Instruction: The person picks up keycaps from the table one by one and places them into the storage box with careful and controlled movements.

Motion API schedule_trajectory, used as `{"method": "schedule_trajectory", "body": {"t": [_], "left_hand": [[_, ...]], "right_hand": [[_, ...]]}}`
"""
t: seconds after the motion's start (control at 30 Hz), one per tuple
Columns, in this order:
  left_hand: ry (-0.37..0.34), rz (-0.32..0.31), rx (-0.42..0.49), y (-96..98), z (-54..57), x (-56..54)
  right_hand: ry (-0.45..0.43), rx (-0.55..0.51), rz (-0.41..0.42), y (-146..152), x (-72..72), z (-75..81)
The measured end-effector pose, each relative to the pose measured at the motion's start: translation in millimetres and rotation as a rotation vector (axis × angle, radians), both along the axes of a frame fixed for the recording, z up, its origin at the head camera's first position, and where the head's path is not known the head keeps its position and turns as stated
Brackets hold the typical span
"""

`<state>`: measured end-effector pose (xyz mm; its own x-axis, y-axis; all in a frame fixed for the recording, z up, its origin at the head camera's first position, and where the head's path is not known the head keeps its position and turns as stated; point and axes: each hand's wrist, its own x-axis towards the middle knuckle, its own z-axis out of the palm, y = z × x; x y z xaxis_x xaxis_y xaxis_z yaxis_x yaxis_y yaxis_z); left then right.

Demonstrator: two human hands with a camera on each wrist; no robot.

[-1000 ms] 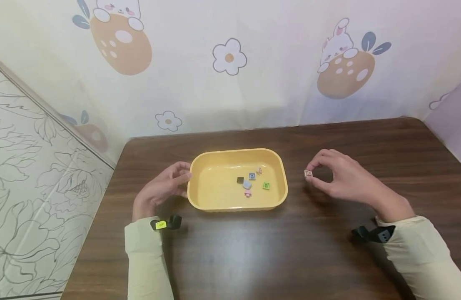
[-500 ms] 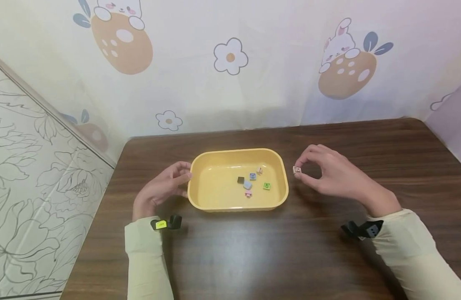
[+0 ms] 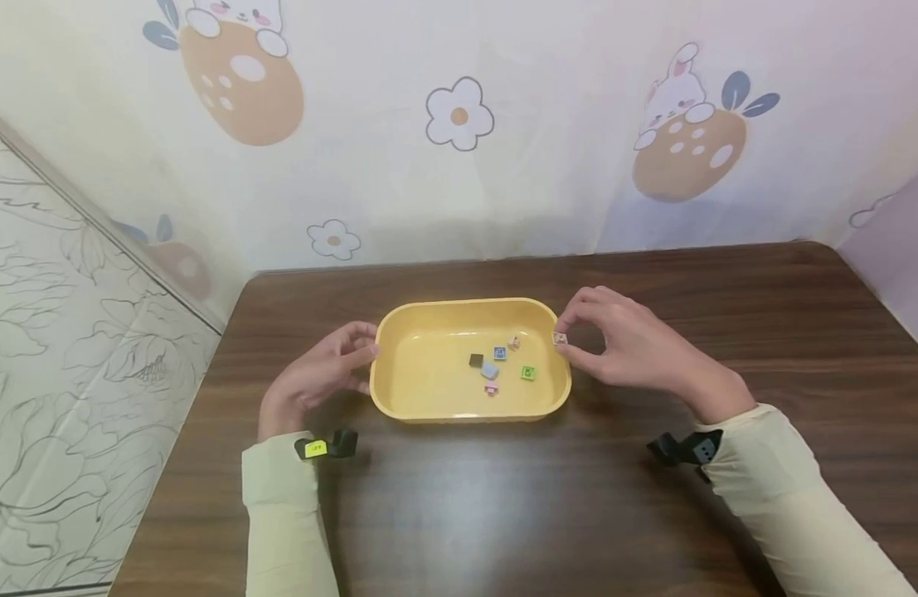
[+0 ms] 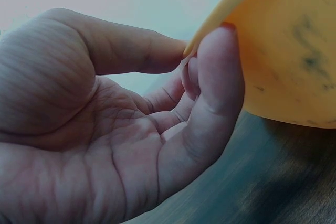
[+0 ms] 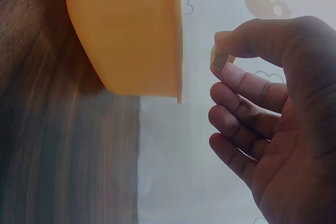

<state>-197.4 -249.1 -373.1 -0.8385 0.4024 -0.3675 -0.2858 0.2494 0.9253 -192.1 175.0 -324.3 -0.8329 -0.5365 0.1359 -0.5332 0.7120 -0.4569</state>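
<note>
A yellow plastic tray (image 3: 429,402) with rounded corners rests on the table. My left hand (image 3: 320,373) pinches its left rim between thumb and finger, which shows closely in the left wrist view, where the tray wall (image 4: 294,66) fills the right side. Between right thumb and index finger, my right hand (image 3: 626,340) holds a small pale block (image 3: 560,338) with a reddish mark, overlapping the tray's right rim in the head view. From the right wrist, the block (image 5: 219,60) appears above rim level, apart from the tray. The other right fingers curl loosely.
Inside the tray lie several small blocks, among them a black one (image 3: 476,361), a blue one (image 3: 499,354), a light grey one (image 3: 489,371), a green one (image 3: 528,373) and a pink one (image 3: 492,387). A patterned curtain (image 3: 533,191) hangs behind the brown wooden table (image 3: 459,514).
My right hand has moved left with the small pale block, from beside the tray to its right rim. The left hand keeps its grip, and the tray stays in place.
</note>
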Motion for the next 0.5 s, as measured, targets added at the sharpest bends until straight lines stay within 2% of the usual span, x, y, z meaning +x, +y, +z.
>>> {"method": "schedule_trajectory", "body": {"t": [0.5], "left_hand": [[-0.009,-0.006,0.004,-3.6,-1.4,0.2]], "right_hand": [[-0.024,0.008,0.027,-17,-8.3,-7.1]]}}
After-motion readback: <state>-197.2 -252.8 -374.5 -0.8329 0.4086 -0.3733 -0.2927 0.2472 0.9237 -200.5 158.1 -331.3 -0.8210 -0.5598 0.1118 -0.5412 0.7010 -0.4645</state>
